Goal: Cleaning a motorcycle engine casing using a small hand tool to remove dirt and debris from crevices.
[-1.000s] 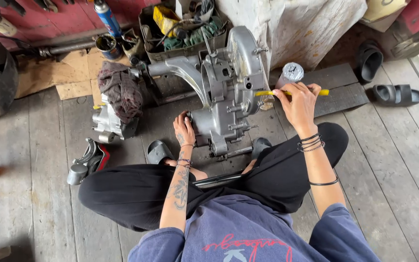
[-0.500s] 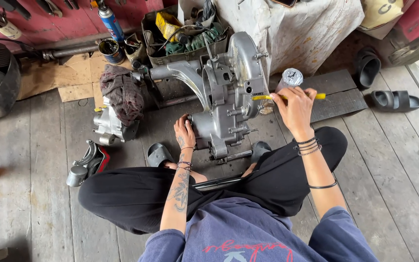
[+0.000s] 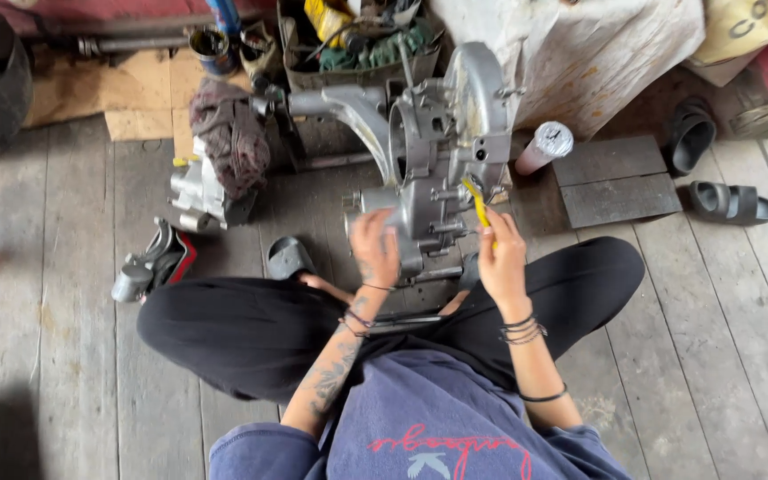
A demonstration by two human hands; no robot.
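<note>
Grey engine casing (image 3: 433, 178) stands upright on plank floor (image 3: 73, 293) before crossed legs. Right hand (image 3: 501, 258) fingers pinch yellow-handled tool (image 3: 476, 203), tip at casing side. Left hand (image 3: 375, 247) flat on casing, fingers curled, steadying. Risk: tip slips off fitting; casing tips toward dark rag (image 3: 228, 133).

Seated cross-legged, both forearms extended forward over the lap. Left hand (image 3: 375, 247) lay palm down, fingers spread and pressed flat ahead of the knees; forearm tattooed, bands at the wrist. Right hand (image 3: 501, 258) was raised slightly, fingers curled closed in a pinch, wrist banded, elbow bent outward.
</note>
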